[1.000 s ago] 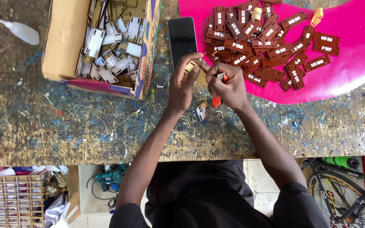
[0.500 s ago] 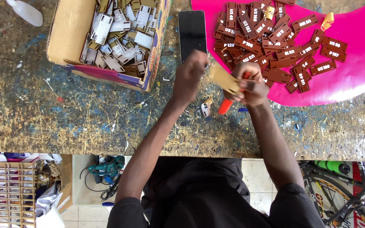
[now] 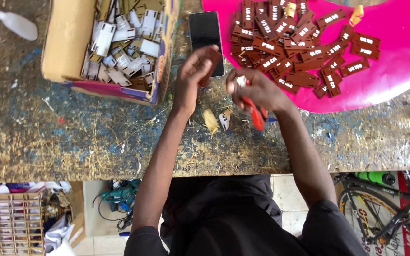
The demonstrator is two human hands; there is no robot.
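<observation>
My left hand pinches a small brown tag just in front of a black phone lying on the bench. A little to the right, my right hand is closed on a red-handled tool that points down toward me. Between my forearms, a peeled yellowish strip and a small white scrap lie on the paint-stained bench. A heap of brown tags with white markings rests on a pink sheet right of my right hand.
A cardboard box of pale and brown cut pieces stands at the back left. A white plastic spoon lies beyond it. Below the bench edge are a wooden lattice crate, cables, and a bicycle.
My hands have come apart. The yellowish strip they held together now lies on the bench, and my left hand has the brown tag alone.
</observation>
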